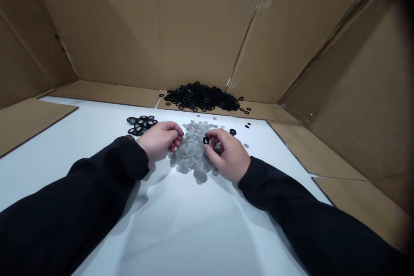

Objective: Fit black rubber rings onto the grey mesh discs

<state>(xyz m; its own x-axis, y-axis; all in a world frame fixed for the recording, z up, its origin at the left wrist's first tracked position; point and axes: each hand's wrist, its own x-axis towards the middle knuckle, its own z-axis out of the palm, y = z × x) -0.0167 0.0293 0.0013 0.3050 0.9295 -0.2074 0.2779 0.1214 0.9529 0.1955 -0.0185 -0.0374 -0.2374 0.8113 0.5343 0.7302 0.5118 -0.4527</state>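
Note:
Between the thumb and fingers of my right hand (230, 152) is a black ring (206, 140), held over the right side of a heap of thin grey discs (190, 153). My left hand (161, 139) is at the left edge of that heap, its fingers curled in and closed. Whatever those fingers hold, if anything, is hidden. Just behind the left wrist lies a small pile of black rings with grey centres (139, 125), partly covered by the hand.
A large mound of black rings (202, 97) rests on the cardboard strip at the back. Several stray rings (233, 132) and a loose disc (246, 145) lie to the right. Cardboard walls (207, 21) enclose the white table (187, 233) at the back and sides.

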